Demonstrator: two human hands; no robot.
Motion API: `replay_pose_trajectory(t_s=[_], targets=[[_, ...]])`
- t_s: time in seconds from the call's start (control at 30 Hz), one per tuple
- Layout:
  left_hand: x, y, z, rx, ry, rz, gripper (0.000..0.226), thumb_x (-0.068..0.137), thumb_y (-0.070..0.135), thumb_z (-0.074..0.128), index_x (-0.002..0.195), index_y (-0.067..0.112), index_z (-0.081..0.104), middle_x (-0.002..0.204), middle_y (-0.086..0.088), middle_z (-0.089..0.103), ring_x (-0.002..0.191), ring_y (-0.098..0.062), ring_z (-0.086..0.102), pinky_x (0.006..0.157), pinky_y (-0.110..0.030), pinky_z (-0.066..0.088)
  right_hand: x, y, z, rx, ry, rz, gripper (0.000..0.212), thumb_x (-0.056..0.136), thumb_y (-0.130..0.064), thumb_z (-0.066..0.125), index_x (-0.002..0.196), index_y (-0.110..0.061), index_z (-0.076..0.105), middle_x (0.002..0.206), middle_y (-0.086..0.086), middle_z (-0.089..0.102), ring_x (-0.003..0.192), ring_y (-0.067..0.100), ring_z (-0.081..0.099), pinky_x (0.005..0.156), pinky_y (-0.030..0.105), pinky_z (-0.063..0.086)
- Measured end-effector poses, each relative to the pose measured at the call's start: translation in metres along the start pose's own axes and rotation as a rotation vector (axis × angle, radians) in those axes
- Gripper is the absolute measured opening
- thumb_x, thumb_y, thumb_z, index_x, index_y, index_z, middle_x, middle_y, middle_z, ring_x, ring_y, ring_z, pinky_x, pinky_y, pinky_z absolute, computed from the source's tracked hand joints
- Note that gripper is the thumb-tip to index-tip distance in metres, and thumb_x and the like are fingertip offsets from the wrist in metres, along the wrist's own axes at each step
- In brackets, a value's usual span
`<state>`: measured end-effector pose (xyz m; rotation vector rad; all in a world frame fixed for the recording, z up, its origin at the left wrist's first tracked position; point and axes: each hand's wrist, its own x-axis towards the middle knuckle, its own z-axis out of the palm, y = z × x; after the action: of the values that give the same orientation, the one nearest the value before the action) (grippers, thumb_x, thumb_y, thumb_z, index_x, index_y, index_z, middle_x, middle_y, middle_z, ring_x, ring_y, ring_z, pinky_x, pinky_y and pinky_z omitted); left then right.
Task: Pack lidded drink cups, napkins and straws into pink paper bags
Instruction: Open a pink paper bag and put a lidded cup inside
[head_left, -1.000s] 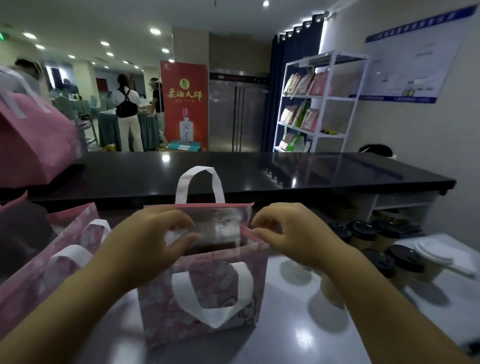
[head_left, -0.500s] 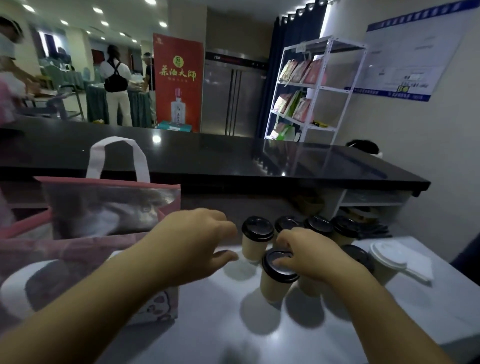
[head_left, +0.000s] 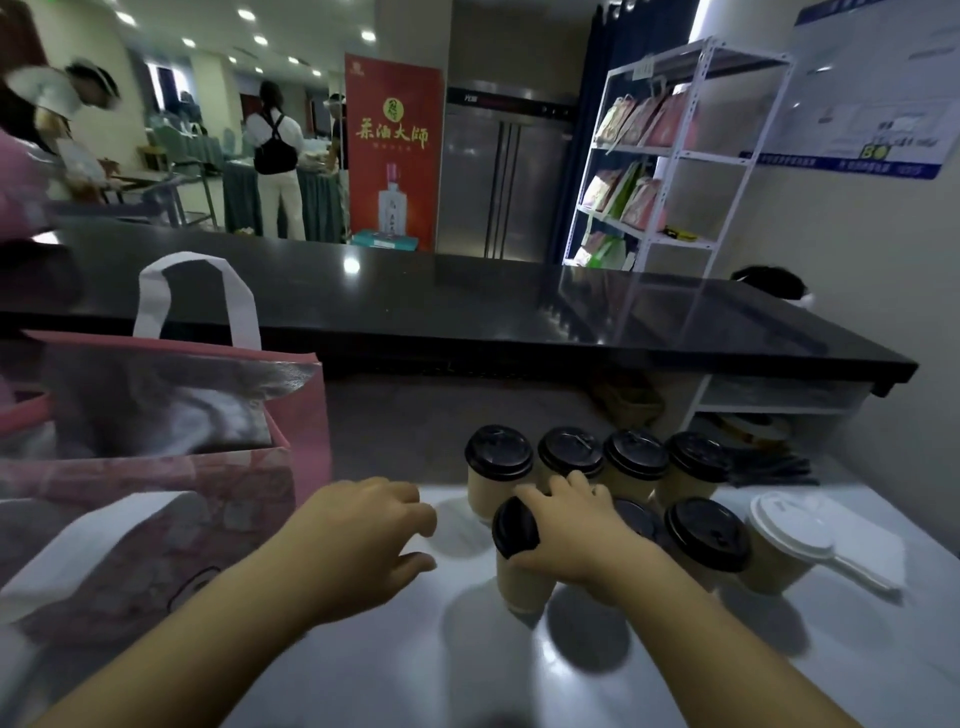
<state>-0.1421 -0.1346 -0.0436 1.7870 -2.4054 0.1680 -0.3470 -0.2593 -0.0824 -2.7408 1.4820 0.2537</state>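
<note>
Pink bag (head_left: 171, 499): upright at far left on white table (head_left: 415, 675), mouth open.
Left hand (head_left: 363, 540): beside the bag, fingers loosely curled, holding nothing.
Front cup (head_left: 522, 579): tilted, its black lid gripped from above by right hand (head_left: 571, 530).
Other lidded cups (head_left: 636, 457): clustered behind and to the right.

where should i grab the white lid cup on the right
Probably grip the white-lidded cup by its paper wall just below the lid, coming from the near side: it stands upright, that side is open, and a black-lidded cup crowds its left.
</note>
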Motion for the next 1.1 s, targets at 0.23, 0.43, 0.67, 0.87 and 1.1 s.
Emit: replay_pose_trajectory(t_s=[0.23, 0.43, 0.67, 0.87, 1.1], targets=[[-0.001, -0.015, -0.057, -0.023, 0.172, 0.003, 0.041, 0.083, 0.059, 0.039, 0.107, 0.033, 0.060, 0.103, 0.015, 0.060, 0.088, -0.003, 0.056, 0.073, -0.022, 0.049, -0.001, -0.006, -0.044, 0.090, 0.385, -0.080, 0.083, 0.066, -0.072, 0.029, 0.141, -0.038, 0.021, 0.099, -0.002, 0.023, 0.091, 0.017, 0.015, 0.084, 0.036, 0.023], [-0.015, -0.054, -0.111, -0.030, 0.289, -0.041, 0.040, 0.079, 0.059, 0.045, 0.090, 0.028, 0.068, 0.085, 0.014, 0.064, 0.070, -0.004, 0.059, 0.063, -0.026, 0.051, 0.002, -0.033, -0.118, 0.216, 0.596, -0.159, 0.091, 0.062, -0.074, 0.025, 0.142, -0.030, 0.025, 0.100, -0.003, 0.027, 0.094, 0.014, 0.017, 0.085, 0.029, 0.021], [-0.048, -0.137, -0.128, -0.053, 0.319, -0.202, 0.034, 0.072, 0.061, 0.054, 0.081, 0.032, 0.068, 0.075, 0.019, 0.060, 0.066, -0.001, 0.059, 0.058, -0.036, 0.054, 0.017, -0.102, -0.177, 0.453, 0.714, -0.370, 0.073, 0.063, -0.071, 0.033, 0.126, -0.035, 0.037, 0.101, -0.003, 0.035, 0.097, 0.016, 0.025, 0.083, 0.031, 0.030], [-0.082, -0.203, -0.112, -0.017, 0.231, -0.300, 0.014, 0.073, 0.035, 0.073, 0.086, 0.033, 0.068, 0.081, 0.019, 0.059, 0.066, 0.006, 0.053, 0.061, -0.019, 0.045, 0.043, -0.175, -0.186, 0.499, 0.662, -0.516, 0.071, 0.065, -0.074, 0.036, 0.126, -0.037, 0.036, 0.101, -0.004, 0.038, 0.098, 0.015, 0.028, 0.081, 0.029, 0.033], [-0.106, -0.255, -0.087, 0.049, 0.079, -0.264, 0.033, 0.083, 0.039, 0.060, 0.116, 0.039, 0.059, 0.115, 0.020, 0.057, 0.109, -0.007, 0.045, 0.090, -0.021, 0.038, 0.074, -0.229, -0.165, 0.230, 0.427, -0.544, 0.077, 0.067, -0.078, 0.049, 0.130, -0.039, 0.030, 0.102, -0.010, 0.035, 0.097, 0.012, 0.026, 0.087, 0.030, 0.038]])
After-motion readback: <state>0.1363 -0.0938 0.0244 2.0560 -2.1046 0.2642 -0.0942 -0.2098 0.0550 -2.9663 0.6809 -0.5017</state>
